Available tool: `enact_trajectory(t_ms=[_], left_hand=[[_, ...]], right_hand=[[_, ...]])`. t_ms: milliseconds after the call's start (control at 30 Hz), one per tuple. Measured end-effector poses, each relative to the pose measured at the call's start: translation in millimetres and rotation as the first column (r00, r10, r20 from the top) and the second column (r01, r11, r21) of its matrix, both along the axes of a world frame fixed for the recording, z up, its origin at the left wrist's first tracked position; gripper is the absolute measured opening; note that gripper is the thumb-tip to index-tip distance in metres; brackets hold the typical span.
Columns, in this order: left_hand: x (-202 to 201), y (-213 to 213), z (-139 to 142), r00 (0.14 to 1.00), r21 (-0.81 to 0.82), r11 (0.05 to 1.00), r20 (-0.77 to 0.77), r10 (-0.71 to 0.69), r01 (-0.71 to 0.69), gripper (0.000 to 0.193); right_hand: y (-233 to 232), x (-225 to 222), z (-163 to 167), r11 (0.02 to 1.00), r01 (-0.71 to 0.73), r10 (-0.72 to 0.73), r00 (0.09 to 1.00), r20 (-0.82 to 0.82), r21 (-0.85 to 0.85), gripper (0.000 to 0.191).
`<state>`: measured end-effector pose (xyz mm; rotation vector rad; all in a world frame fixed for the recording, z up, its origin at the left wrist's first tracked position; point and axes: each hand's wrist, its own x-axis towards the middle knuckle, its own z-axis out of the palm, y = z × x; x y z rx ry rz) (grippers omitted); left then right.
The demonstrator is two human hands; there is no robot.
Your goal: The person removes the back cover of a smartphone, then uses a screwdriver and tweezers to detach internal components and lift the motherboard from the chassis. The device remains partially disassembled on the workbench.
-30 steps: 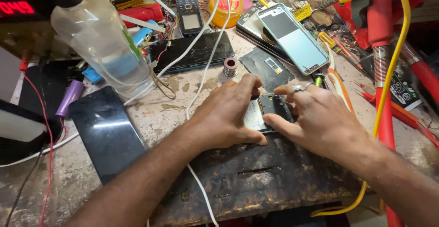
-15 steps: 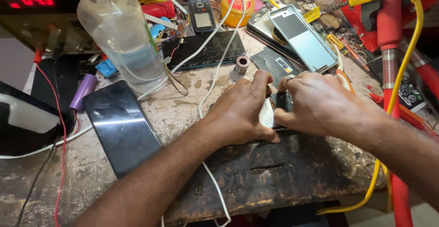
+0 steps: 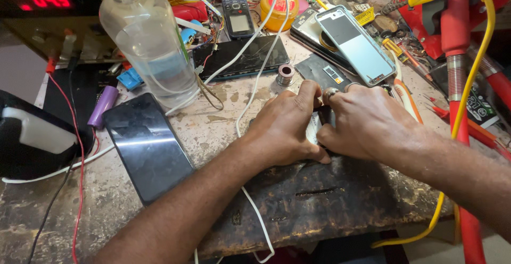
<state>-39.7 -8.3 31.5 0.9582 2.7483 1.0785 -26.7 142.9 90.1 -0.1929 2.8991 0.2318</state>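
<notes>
Seen from above, a cluttered, stained worktop (image 3: 223, 120) fills the view. At nine o'clock a black device with a white insert (image 3: 32, 136) sits beside a red wire (image 3: 80, 152). Nearer centre, at eight o'clock, a dark smartphone (image 3: 146, 144) lies face up, with a purple cylindrical cell (image 3: 102, 106) just beside its upper left corner. At eleven o'clock stands a clear plastic bottle (image 3: 151, 46) holding some liquid. A white cable (image 3: 250, 83) runs from twelve o'clock down past the wrists.

At the centre, the left hand (image 3: 285, 128) and right hand (image 3: 367, 120) press together over a small dark phone part (image 3: 326, 117), mostly hidden between them. The left grip has fingers curled down onto it; the right grip, wearing a ring, is closed around its right edge. Both hands rest on a dark, worn mat (image 3: 319, 195) at six o'clock.

At one o'clock lies an opened phone frame (image 3: 354, 43). A yellow hose (image 3: 468, 83) curves down at three o'clock, beside a red tool (image 3: 455, 46).
</notes>
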Motion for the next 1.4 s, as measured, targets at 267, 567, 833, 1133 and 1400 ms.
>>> enact_trajectory(t_ms=[267,567,833,1133,1400], left_hand=[[4,-2,8,1.000,-0.110,0.994,0.015,-0.005,0.006,0.097],[2,-15,26,0.993,-0.210,0.971,-0.004,-0.119,0.116,0.051],[5,-38,48,0.968,-0.372,0.927,-0.247,-0.050,-0.046,0.023],[-19,-51,40,0.992,-0.199,0.975,-0.105,0.076,-0.095,0.036],[-42,-59,14,0.972,0.050,0.999,0.232,-0.018,0.006,0.033]], right_hand=[[63,1,-16,0.888,0.168,-0.094,0.978,0.188,-0.429,0.087],[88,17,-58,0.635,-0.500,0.291,0.861,-0.416,-0.589,0.046],[69,1,-38,0.875,-0.062,-0.013,0.988,-0.151,-0.480,0.039],[66,-43,-43,0.437,0.053,0.055,0.995,0.085,-0.898,0.024],[68,-46,-54,0.396,0.045,-0.015,0.999,0.042,-0.917,0.034]])
